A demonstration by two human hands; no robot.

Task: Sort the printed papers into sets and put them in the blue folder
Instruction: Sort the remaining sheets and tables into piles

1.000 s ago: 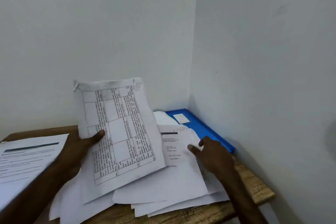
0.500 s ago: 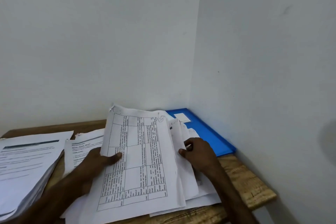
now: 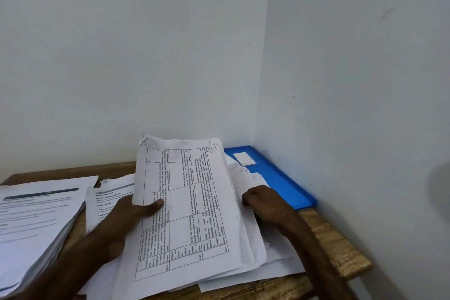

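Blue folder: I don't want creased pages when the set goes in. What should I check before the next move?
1. Left hand grips the table sheet, thumb on its face: ok.
2. Right hand holds the loose sheets by their right edge: ok.
3. Sheets squared into one set: not ok, edges fan out.
4. Blue folder uncovered: not ok, papers overlap its left side.
5. Sheets all of one set: cannot tell, lower ones hidden.

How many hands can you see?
2. The left hand pinches the table-printed sheet at its left edge; the right hand holds the loose papers beside the blue folder.
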